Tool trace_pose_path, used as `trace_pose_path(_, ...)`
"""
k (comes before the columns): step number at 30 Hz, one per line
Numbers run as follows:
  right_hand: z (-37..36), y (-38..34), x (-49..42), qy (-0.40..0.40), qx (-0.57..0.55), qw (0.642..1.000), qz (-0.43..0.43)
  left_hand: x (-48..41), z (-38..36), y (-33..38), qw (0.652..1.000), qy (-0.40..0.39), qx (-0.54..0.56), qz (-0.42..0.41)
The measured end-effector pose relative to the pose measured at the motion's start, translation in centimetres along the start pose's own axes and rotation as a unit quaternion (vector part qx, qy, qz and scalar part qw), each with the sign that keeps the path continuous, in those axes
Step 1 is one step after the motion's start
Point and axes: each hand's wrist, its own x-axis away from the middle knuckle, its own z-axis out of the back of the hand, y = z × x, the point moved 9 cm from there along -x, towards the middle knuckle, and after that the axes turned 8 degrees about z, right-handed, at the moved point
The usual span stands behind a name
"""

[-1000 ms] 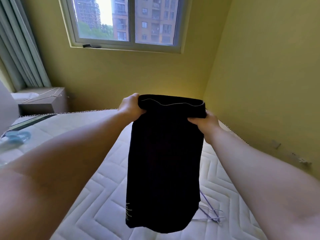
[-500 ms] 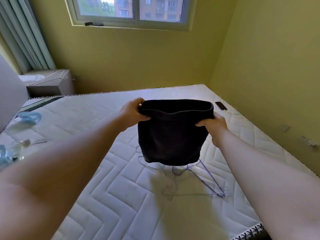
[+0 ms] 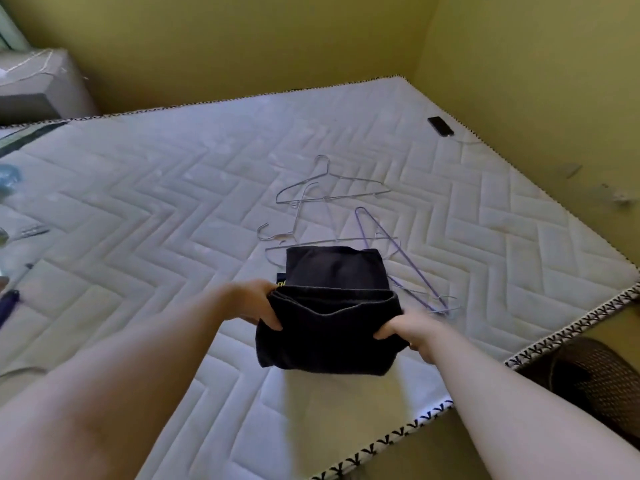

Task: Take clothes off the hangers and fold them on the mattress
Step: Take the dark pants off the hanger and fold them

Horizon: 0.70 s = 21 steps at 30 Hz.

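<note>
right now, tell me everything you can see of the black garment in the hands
The black garment is dark, soft-looking fabric folded into a thick bundle, a seamed edge sagging across its top. The left hand grips its upper left corner, the right hand its upper right, low over the quilted mattress. Beyond it a flat dark piece lies on wire hangers; whether it is the same garment cannot be told.

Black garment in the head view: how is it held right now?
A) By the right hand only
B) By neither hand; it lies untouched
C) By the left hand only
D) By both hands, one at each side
D: the left hand and the right hand each grip one side of the folded black garment.
</note>
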Motion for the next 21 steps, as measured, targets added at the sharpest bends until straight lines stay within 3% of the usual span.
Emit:
trace_pose_path(6, 2.4, -0.2, -8.3, 0.118, -0.088, 0.988, 0.051, -7.5, 3.8, 2.2, 0.981, 0.117, 0.155, -0.019)
trace_pose_path(14, 4.3, 0.3, -23.1, 0.184, -0.036, 0.98, 0.071, -20.8, 6.6, 2.4, 0.942, 0.241, 0.235, 0.007)
trace_pose_path(18, 3.6, 3.8, -27.1, 0.202, 0.055, 0.978, -0.024, -24.5, 5.0, -0.8, 0.94, 0.281, 0.132, 0.139)
trace_pose_path(21, 2.1, 6.8, -28.1, 0.174, 0.052, 0.98, -0.085, -25.6, 2.9, -3.7, 0.929, 0.261, 0.14, 0.222)
